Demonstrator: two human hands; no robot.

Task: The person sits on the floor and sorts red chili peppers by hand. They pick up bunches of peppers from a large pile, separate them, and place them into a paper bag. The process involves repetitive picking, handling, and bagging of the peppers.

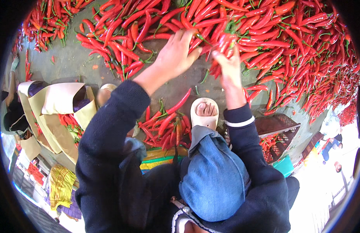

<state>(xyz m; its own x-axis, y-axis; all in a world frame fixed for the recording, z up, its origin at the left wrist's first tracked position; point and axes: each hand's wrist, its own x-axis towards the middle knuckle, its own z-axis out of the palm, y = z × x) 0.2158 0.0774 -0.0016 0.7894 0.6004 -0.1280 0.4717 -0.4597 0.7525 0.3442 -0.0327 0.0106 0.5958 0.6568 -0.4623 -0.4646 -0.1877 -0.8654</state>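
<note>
My right hand [230,62] is closed around a bunch of red chili peppers [225,43], their green stems gathered at the top. The bunch is slightly blurred. To its left, my left hand [177,54] reaches over the edge of the large chili heap [264,35], thumb apart from the bent fingers. A green-stemmed chili [199,35] lies at its fingertips; whether they grip it I cannot tell. More loose chilies [124,49] spread over the grey floor [174,84] left of that hand. Between my feet sits a smaller pile of chilies [165,131].
Open cardboard boxes [63,99], one with chilies inside, stand at left. A plastic crate [280,131] holding chilies is by my right arm. Another chili heap [48,23] lies far left, near another person's gloved hand [15,63]. My sandalled foot [205,112] is below my hands.
</note>
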